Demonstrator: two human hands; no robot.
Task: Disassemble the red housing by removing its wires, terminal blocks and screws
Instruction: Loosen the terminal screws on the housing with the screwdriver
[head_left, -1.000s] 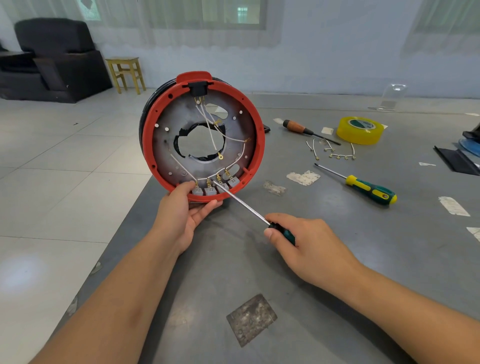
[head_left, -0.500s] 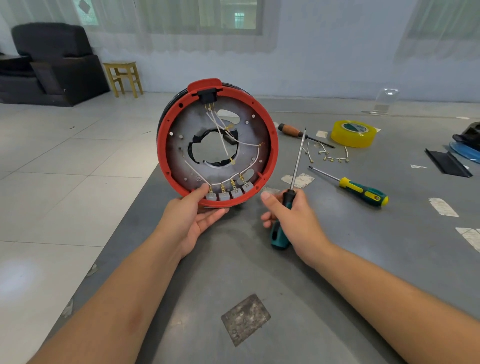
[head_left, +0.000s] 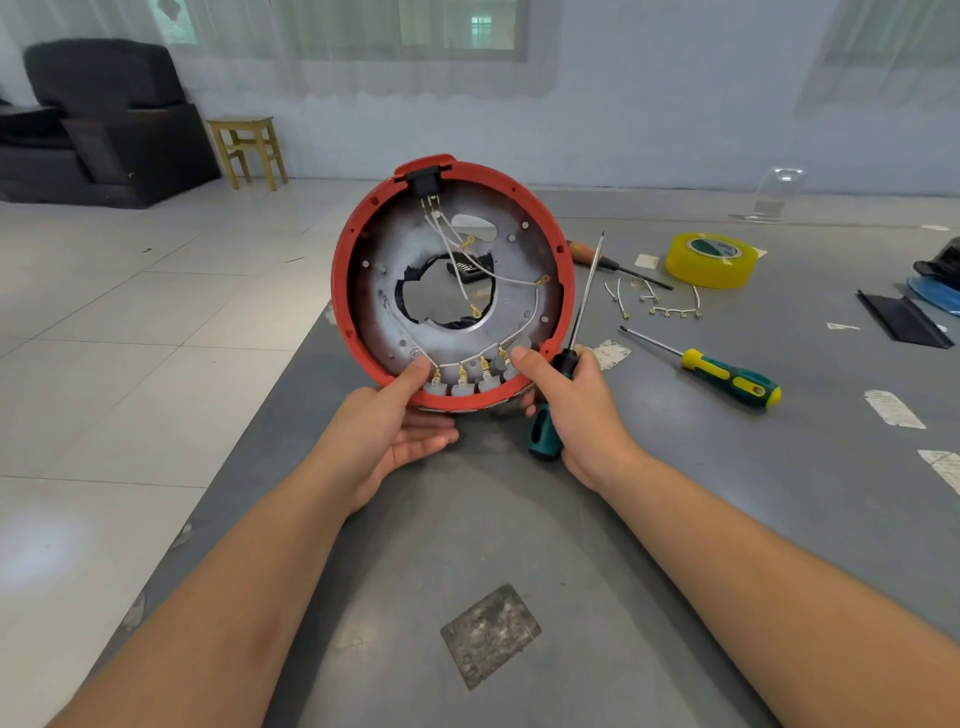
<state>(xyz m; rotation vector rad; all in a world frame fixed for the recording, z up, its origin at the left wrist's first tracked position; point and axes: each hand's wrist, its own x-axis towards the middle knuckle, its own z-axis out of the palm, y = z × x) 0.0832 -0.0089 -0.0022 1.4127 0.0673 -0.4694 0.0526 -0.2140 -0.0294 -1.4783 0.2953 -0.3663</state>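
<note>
No writing was legible anywhere. The round red plastic housing (head_left: 453, 280) stood on edge on the grey table (head_left: 675, 493), four terminal blocks (head_left: 462, 387) at its six o'clock. Since a second earlier the right hand (head_left: 571, 400) had swung its green-handled screwdriver (head_left: 558, 395) upright and, still clamped on it, joined the left hand (head_left: 384, 421) gripping the rim. Two more screwdrivers (head_left: 727, 376) lay at three o'clock.
</note>
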